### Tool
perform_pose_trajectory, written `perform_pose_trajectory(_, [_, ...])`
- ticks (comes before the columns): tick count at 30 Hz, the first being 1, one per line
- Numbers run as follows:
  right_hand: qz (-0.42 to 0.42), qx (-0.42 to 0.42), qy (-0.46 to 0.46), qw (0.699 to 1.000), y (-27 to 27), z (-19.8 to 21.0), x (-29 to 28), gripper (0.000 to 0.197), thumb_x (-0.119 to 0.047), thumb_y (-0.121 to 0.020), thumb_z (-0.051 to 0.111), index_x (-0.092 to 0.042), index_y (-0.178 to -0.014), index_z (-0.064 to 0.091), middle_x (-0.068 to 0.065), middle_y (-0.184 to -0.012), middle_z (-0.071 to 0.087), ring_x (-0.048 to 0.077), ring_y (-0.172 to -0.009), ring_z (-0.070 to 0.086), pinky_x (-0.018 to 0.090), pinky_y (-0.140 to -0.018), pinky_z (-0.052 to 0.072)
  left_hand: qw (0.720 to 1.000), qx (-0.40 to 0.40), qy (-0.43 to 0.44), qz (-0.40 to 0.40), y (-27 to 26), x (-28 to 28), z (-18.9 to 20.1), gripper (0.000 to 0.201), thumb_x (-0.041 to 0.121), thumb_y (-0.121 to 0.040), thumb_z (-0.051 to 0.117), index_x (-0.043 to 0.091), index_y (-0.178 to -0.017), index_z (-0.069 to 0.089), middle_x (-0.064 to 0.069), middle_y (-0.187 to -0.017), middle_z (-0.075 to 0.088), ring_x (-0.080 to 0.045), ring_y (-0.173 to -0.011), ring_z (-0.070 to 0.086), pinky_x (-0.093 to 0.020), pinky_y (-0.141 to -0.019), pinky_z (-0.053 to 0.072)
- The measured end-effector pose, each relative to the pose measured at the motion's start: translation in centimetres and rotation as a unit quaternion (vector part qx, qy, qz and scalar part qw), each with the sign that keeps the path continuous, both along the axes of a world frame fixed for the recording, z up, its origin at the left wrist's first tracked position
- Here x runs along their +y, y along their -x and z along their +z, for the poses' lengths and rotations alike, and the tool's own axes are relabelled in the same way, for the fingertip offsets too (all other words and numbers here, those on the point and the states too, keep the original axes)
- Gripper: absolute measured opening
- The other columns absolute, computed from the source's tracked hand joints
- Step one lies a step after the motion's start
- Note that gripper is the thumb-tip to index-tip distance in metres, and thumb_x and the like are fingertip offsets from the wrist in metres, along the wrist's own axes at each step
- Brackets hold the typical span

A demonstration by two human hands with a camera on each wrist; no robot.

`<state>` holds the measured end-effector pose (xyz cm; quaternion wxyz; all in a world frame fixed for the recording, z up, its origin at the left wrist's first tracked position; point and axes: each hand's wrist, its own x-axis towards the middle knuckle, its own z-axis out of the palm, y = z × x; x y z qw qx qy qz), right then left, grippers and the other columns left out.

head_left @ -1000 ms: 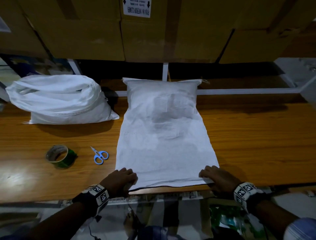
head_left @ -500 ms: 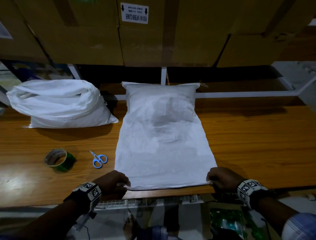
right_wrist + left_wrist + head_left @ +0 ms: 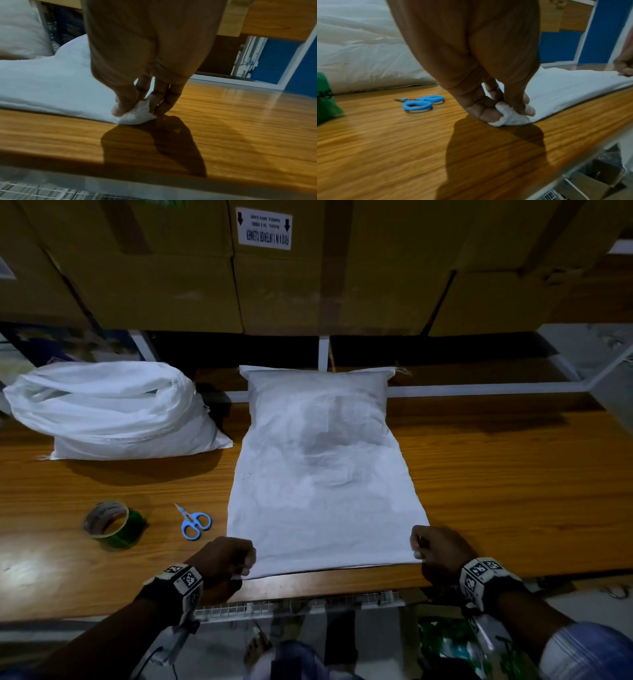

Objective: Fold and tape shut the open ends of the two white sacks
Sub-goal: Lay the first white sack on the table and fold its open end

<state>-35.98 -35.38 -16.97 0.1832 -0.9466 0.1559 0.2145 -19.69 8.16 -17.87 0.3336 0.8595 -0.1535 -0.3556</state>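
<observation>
A white sack lies flat along the wooden table, its filled end at the back and its open end toward me. My left hand pinches the near left corner between thumb and fingers. My right hand pinches the near right corner the same way. Both corners are lifted slightly off the wood. The second white sack sits bunched at the back left. A roll of green tape and blue-handled scissors lie left of the flat sack.
Cardboard boxes hang low over the back of the table. A white metal frame rail runs behind the sack. The table's front edge is just below my hands, with a wire shelf under it.
Both hands went from lying on the sack's near edge to pinching its two corners. The near edge has come back a little from the table's front edge.
</observation>
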Motion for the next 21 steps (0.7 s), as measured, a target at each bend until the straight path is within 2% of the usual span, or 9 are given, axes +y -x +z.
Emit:
perform_pose_trajectory(3, [-0.012,-0.032,0.02,0.999,0.0,-0.8,0.3,0.026,0.0,-0.075,0.064,-0.025,-0.072,0.057,-0.009,-0.072,0.067,0.001,-0.062,0.06,0.03,-0.058,0.054,1.0,0.011,0.006,0.006,0.5,0.2,0.7,0.02,0.019,-0.073,0.059,0.0,-0.077,0.056,-0.022,-0.075,0.055,-0.028,-0.063,0.053,-0.03,-0.054,0.04])
perform_pose_trajectory(5, [0.001,-0.044,0.036,0.998,0.2,-0.9,0.3,0.022,-0.001,-0.077,0.069,-0.021,-0.071,0.06,0.0,-0.08,0.064,0.01,-0.067,0.06,0.031,-0.061,0.05,0.999,-0.023,-0.025,-0.016,0.3,0.4,0.5,0.019,0.021,-0.075,0.057,0.003,-0.073,0.059,-0.02,-0.076,0.06,-0.029,-0.067,0.057,-0.035,-0.061,0.047])
perform_pose_trajectory(7, [0.027,-0.047,0.062,0.997,-0.1,-0.9,0.2,0.03,-0.001,-0.076,0.073,-0.025,-0.065,0.061,-0.007,-0.085,0.06,0.01,-0.074,0.057,0.029,-0.064,0.049,0.994,-0.054,-0.053,-0.078,-0.3,0.4,0.7,0.01,0.018,-0.074,0.061,0.015,-0.064,0.063,-0.006,-0.077,0.068,-0.018,-0.068,0.065,-0.032,-0.068,0.054])
perform_pose_trajectory(8, [0.029,-0.045,0.069,0.996,-0.3,-0.4,0.4,0.035,-0.002,-0.075,0.075,-0.029,-0.06,0.058,-0.01,-0.085,0.059,0.009,-0.079,0.057,0.028,-0.067,0.05,0.988,-0.062,-0.071,-0.122,-0.6,0.5,0.8,0.01,0.014,-0.071,0.066,0.02,-0.064,0.064,0.006,-0.076,0.068,-0.007,-0.067,0.065,-0.024,-0.068,0.054])
perform_pose_trajectory(10, [0.06,-0.03,0.08,0.995,-0.5,0.0,0.7,0.037,-0.008,-0.08,0.075,-0.034,-0.062,0.056,-0.012,-0.087,0.063,0.011,-0.088,0.058,0.025,-0.073,0.048,0.966,-0.103,-0.14,-0.192,-0.8,0.0,1.6,0.018,0.013,-0.064,0.074,0.028,-0.067,0.064,0.015,-0.077,0.063,0.001,-0.07,0.061,-0.015,-0.063,0.046])
perform_pose_trajectory(13, [0.087,-0.005,0.081,0.993,-0.7,0.5,1.3,0.02,-0.013,-0.09,0.069,-0.031,-0.08,0.067,-0.011,-0.091,0.061,0.008,-0.087,0.057,0.015,-0.07,0.041,0.939,-0.158,-0.177,-0.248,-0.5,-0.5,1.8,0.017,0.017,-0.064,0.07,0.03,-0.066,0.06,0.011,-0.082,0.059,-0.005,-0.076,0.058,-0.024,-0.065,0.049])
perform_pose_trajectory(16, [0.11,0.021,0.071,0.991,-0.5,1.2,1.0,0.015,-0.014,-0.089,0.066,-0.028,-0.09,0.07,-0.007,-0.103,0.068,0.011,-0.094,0.061,0.021,-0.078,0.05,0.935,-0.153,-0.191,-0.258,-0.2,-0.5,1.6,0.012,0.019,-0.062,0.062,0.029,-0.062,0.055,0.007,-0.079,0.059,-0.013,-0.074,0.061,-0.026,-0.064,0.051])
perform_pose_trajectory(18, [0.132,0.034,0.059,0.989,-0.3,1.8,0.5,0.013,-0.018,-0.089,0.068,-0.03,-0.094,0.068,-0.008,-0.107,0.067,0.012,-0.099,0.061,0.026,-0.084,0.052,0.929,-0.157,-0.195,-0.273,-0.3,-0.2,1.5,0.009,0.02,-0.063,0.06,0.027,-0.064,0.055,0.008,-0.074,0.057,-0.012,-0.071,0.058,-0.02,-0.059,0.043])
perform_pose_trajectory(21, [0.139,0.039,0.027,0.989,0.0,2.1,-0.3,0.012,-0.021,-0.09,0.069,-0.031,-0.094,0.064,-0.01,-0.103,0.064,0.005,-0.089,0.065,0.029,-0.079,0.056,0.924,-0.171,-0.179,-0.291,-0.4,0.1,1.6,0.007,0.025,-0.082,0.061,0.027,-0.076,0.062,0.016,-0.071,0.05,-0.006,-0.072,0.053,-0.018,-0.065,0.035])
